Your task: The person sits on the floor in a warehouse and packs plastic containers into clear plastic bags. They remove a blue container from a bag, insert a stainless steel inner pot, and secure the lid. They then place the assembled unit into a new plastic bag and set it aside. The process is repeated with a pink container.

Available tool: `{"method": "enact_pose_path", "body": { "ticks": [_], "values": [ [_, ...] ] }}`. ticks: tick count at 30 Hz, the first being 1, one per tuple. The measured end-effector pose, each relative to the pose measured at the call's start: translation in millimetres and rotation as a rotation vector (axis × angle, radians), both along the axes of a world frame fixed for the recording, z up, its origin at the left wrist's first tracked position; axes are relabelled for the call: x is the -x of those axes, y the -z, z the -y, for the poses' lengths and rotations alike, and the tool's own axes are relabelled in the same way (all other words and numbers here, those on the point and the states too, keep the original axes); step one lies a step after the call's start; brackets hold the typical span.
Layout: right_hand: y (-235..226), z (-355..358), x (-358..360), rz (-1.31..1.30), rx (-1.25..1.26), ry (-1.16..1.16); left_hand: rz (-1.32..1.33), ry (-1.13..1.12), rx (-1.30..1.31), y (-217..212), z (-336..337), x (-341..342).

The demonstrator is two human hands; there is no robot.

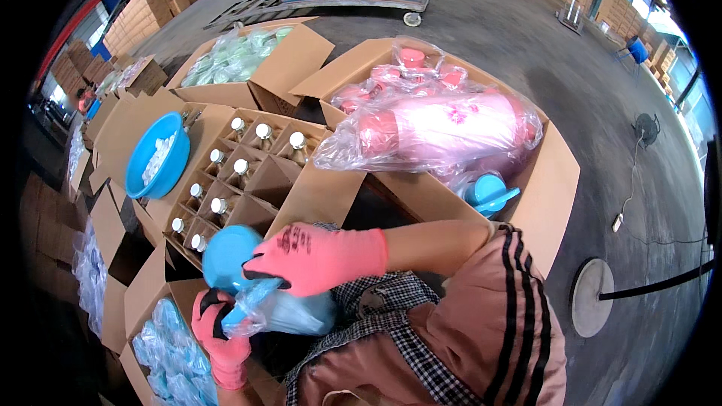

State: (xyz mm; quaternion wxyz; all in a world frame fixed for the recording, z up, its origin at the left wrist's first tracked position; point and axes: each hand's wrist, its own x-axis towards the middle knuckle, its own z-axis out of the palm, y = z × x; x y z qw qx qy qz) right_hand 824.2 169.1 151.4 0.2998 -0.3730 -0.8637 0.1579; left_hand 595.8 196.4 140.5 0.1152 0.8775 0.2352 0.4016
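Note:
Both of my hands wear pink gloves with black fingertips. My right hand (316, 259) is closed over a crumpled clear plastic bag and the light-blue plastic piece (304, 314) wrapped in it, close to my apron. From the lower left, my left hand (222, 338) grips the other side of that bag, its fingers curled. A round light-blue plastic part (228, 249) shows just beyond my right fingertips; whether it is joined to the bagged piece I cannot tell. Below left, an open carton (143, 286) holds several blue pieces in clear bags (173, 353).
A divided carton (282, 116) holds several white-capped bottles (263, 133), with a blue basin (171, 169) of small white pieces beside it. To the right, a bagged pink flask (455, 124) lies across an open carton (556, 162) near a blue handled part (490, 192). A round stand base (592, 297) stands on the floor.

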Motion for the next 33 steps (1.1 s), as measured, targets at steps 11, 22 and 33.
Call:
{"method": "enact_pose_path", "body": {
  "ticks": [11,22,33],
  "values": [
    [-127.4,118.1,-120.4,-0.235,-0.114,0.814,0.600,0.189,0.652,-7.8,-164.0,-99.2],
    [-227.4,281.0,-246.3,-0.078,-0.589,1.387,0.150,0.322,1.602,176.2,-119.9,-304.4],
    [-104.1,272.7,-279.1,-0.548,-0.745,1.818,1.074,0.601,1.456,60.2,-211.3,-200.2]
  ]
}}
